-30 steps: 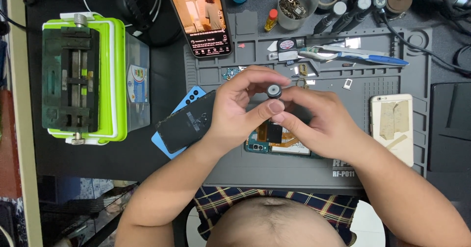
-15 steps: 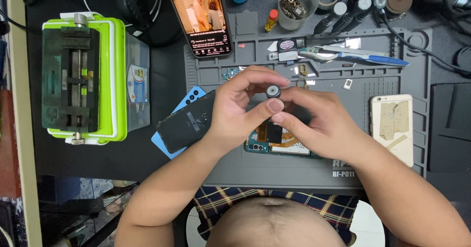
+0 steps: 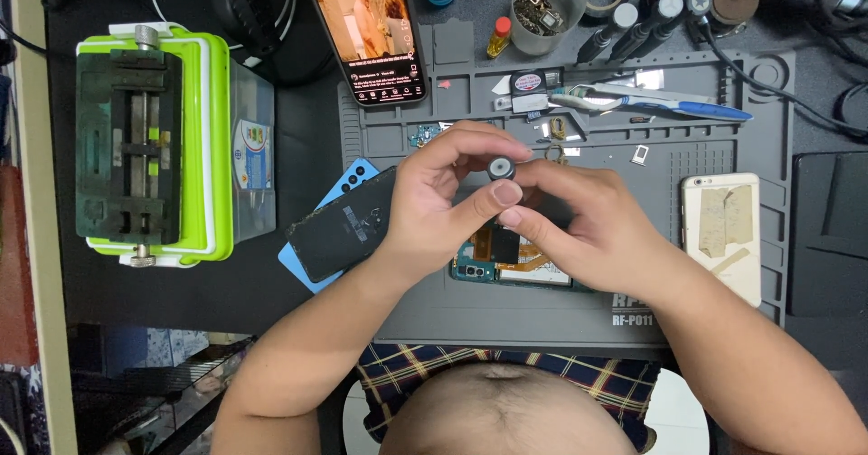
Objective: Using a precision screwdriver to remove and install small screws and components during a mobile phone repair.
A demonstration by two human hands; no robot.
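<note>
Nothing had shifted in the last second: the left hand (image 3: 434, 202) and right hand (image 3: 588, 229) still pinched a small black round cap (image 3: 502, 168) between fingertips, directly above the opened phone (image 3: 506, 261) on the grey mat (image 3: 723, 319). Work looked stalled mid-grip. Farther back, a lit phone (image 3: 366, 30) stayed put.

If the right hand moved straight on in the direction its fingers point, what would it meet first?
The right hand points left, so it would probably first meet the left hand, whose fingers already share the small round black part; depth is unclear.
</note>
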